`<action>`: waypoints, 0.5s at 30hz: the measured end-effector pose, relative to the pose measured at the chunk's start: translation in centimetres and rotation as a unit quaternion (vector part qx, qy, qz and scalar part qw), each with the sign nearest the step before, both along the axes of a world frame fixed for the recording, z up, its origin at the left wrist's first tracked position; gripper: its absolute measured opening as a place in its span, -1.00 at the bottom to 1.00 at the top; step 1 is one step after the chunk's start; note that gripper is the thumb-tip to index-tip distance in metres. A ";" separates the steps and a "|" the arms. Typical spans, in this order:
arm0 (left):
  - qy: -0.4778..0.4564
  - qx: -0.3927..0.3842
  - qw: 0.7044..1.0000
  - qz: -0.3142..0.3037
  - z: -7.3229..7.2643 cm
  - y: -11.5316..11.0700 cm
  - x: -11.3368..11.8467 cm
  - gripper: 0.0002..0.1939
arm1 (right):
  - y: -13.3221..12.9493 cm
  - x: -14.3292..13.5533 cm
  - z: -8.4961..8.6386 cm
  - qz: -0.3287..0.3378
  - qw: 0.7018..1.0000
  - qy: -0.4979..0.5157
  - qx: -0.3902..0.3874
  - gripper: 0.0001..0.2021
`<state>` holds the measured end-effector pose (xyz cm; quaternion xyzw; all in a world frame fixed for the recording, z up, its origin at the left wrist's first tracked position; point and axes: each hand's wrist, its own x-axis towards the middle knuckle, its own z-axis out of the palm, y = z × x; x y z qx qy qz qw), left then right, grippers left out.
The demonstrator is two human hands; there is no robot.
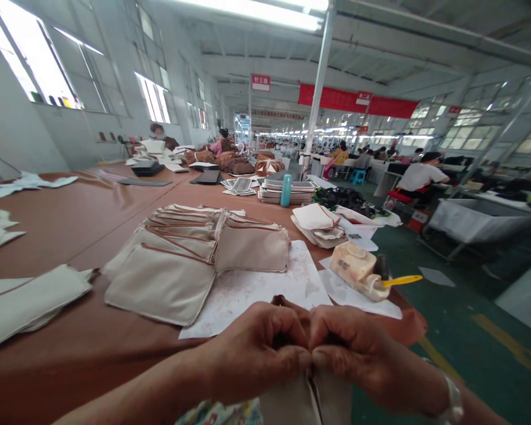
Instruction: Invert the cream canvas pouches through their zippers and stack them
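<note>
I see the beige piece (337, 392), bottom cut off, by the near edge of the brown bench (97, 224); left hand (261, 339) and right hand (367, 351) pinching it, fingers (292, 358) tight, contact half-hidden. Green floor (451, 307) rightward.

One head-worn view, forward and down, fingers (292, 322) close below, table (92, 218) beyond.

White characters reading "针三组" stand on a red-and-white hanging sign (261, 82) above the factory floor, while a similar hanging sign (363, 98) to its right, against a long red banner (393, 108), appears to read "针二组." Lettering on a distant overhead banner (278, 115), on a smaller red sign (455, 110) farther right and on a red box (418, 221) by a seated worker is too small or blurred to make out.
</note>
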<state>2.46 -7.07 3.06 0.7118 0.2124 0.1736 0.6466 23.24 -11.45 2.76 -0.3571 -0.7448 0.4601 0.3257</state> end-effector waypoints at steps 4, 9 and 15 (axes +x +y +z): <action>-0.031 0.047 0.996 0.069 -0.1 -2.1 -0.3 -0.74 | -0.4 -0.4 -0.4 0.033 0.996 0.081 -0.020 -0.73; -0.051 0.102 0.987 0.113 -0.6 -3.6 -1.1 -0.70 | -0.5 -0.5 0.0 0.082 0.995 0.037 -0.052 -0.70; -0.053 0.016 0.998 0.011 0.1 -4.1 -2.4 -0.61 | -1.9 -1.6 0.3 0.077 0.990 0.107 -0.056 -0.69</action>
